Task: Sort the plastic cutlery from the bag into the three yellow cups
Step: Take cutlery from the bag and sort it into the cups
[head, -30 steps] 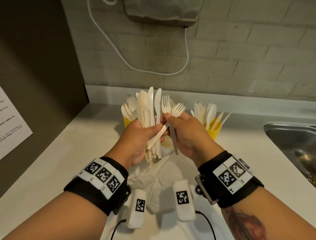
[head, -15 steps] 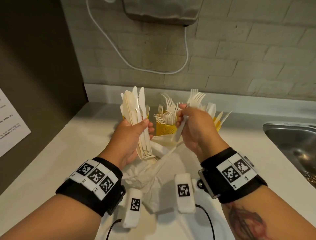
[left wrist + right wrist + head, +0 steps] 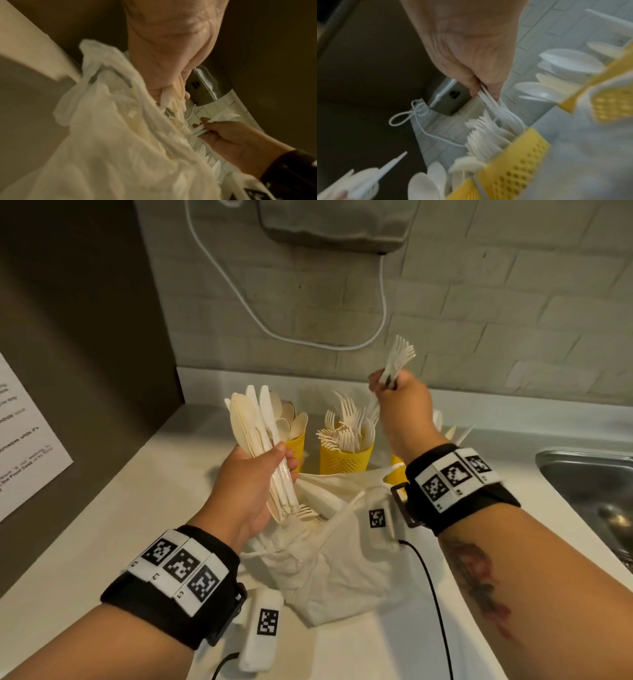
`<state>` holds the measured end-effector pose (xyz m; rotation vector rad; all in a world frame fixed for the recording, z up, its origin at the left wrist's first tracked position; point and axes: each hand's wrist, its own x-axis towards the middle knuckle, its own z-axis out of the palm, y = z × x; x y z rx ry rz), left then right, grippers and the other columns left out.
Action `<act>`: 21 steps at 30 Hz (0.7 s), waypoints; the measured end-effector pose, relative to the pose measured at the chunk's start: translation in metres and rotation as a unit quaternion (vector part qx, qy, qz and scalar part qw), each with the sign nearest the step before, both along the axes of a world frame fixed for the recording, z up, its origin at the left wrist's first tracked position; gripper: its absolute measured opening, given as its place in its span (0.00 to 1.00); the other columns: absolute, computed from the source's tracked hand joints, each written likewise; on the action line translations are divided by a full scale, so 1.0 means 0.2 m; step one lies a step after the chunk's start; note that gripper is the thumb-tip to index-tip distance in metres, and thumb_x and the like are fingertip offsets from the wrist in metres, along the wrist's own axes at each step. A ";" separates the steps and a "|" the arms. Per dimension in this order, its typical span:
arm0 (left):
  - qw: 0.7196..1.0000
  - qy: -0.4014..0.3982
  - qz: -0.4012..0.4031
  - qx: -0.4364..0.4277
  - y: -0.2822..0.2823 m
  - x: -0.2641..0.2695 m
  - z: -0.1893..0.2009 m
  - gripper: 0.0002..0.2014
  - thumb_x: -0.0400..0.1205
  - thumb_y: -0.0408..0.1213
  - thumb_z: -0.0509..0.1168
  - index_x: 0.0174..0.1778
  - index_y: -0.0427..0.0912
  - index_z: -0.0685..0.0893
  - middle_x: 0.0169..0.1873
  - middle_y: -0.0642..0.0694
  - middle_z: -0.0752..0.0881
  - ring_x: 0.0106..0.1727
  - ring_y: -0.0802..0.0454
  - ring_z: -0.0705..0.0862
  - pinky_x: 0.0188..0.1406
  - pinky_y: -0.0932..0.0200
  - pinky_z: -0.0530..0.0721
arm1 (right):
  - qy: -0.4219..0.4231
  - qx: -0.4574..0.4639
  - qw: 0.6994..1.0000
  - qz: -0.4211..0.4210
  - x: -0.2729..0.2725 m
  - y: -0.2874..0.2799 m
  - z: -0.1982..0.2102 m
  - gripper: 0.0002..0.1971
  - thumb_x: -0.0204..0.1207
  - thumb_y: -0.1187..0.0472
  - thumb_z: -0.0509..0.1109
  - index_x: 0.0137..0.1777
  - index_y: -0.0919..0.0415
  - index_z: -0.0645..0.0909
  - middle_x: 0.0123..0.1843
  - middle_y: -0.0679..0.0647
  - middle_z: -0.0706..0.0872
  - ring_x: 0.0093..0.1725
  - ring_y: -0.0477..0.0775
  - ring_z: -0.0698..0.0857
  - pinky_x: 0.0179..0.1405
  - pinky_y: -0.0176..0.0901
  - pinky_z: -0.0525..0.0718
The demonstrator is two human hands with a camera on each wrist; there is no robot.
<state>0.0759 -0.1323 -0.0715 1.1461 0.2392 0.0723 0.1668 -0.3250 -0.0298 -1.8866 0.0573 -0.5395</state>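
Three yellow cups seen from head view; wrist views show two. My left hand grips a cutlery bundle, right hand pinches forks.

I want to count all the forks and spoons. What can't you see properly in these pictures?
- Third yellow cup: head view, mostly hidden behind the right hand and wrist.
- Bag contents: its crumpled plastic covers most cutlery inside.
- Middle cup: right wrist view blurred, forks uncountable.

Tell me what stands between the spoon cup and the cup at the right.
The yellow cup of forks stands between the spoon cup and the right cup, which the right hand mostly hides. Head view.
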 end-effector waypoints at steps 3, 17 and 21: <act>1.000 -0.001 -0.006 0.010 0.00 -0.01 0.00 0.06 0.85 0.31 0.66 0.54 0.47 0.82 0.40 0.44 0.88 0.43 0.51 0.89 0.50 0.53 0.88 | 0.031 -0.069 0.997 0.005 0.03 0.03 -0.07 0.10 0.83 0.66 0.63 0.46 0.54 0.83 0.37 0.47 0.81 0.41 0.51 0.80 0.35 0.36 0.74; 0.998 -0.007 -0.060 0.012 -0.06 -0.02 0.03 0.08 0.84 0.30 0.67 0.55 0.47 0.81 0.39 0.44 0.88 0.38 0.53 0.90 0.42 0.58 0.91 | 0.090 -0.123 0.988 -0.002 0.02 0.05 -0.08 0.15 0.83 0.51 0.63 0.59 0.62 0.80 0.52 0.61 0.87 0.52 0.65 0.87 0.52 0.56 0.85; 0.994 -0.014 -0.111 -0.005 -0.05 -0.03 0.03 0.11 0.83 0.29 0.67 0.60 0.43 0.81 0.40 0.43 0.90 0.39 0.53 0.91 0.38 0.59 0.90 | 0.154 -0.178 0.971 0.032 -0.01 0.09 -0.07 0.30 0.82 0.41 0.63 0.76 0.63 0.70 0.73 0.62 0.75 0.70 0.65 0.78 0.64 0.53 0.78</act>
